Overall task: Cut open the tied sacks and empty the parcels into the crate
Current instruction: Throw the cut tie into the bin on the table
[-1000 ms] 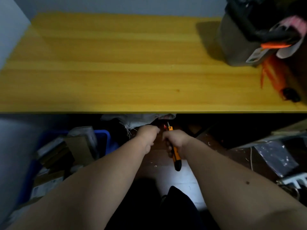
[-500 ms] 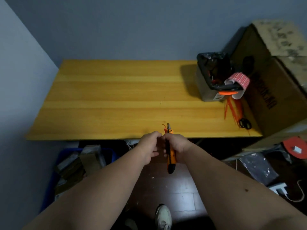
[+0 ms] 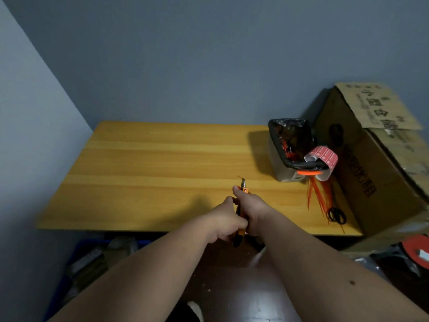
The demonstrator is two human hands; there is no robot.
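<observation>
Above the table's (image 3: 144, 173) near edge, right hand (image 3: 251, 210) and left hand (image 3: 226, 223) both grip the utility knife (image 3: 241, 213).

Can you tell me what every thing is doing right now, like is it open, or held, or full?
utility knife: blade out, held over the table edge
right hand: grips the knife
left hand: curled against the knife handle
small bin: lined with a black bag, scraps inside
cardboard box: flap open
blue crate: under the table, parcels inside
scissors: lying on the table
</observation>
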